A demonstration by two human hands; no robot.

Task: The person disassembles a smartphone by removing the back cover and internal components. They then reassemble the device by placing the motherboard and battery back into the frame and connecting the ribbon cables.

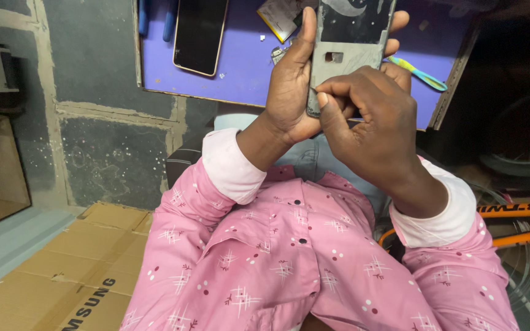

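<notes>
My left hand point(289, 92) grips a grey phone frame point(348, 43) with a small rectangular cut-out, held upright above my lap. My right hand point(378, 125) is closed at the frame's lower left edge, thumb and fingers pinched on a thin pick or tool tip that is barely visible against the edge. Both arms wear pink patterned sleeves with white cuffs.
A purple work mat point(240, 61) lies ahead with a black phone point(199, 34), a flat battery-like part point(280, 18) and yellow-and-teal tweezers point(421, 75). Flattened cardboard point(62, 270) covers the floor at left. An orange bicycle frame point(522, 211) and wheel sit at right.
</notes>
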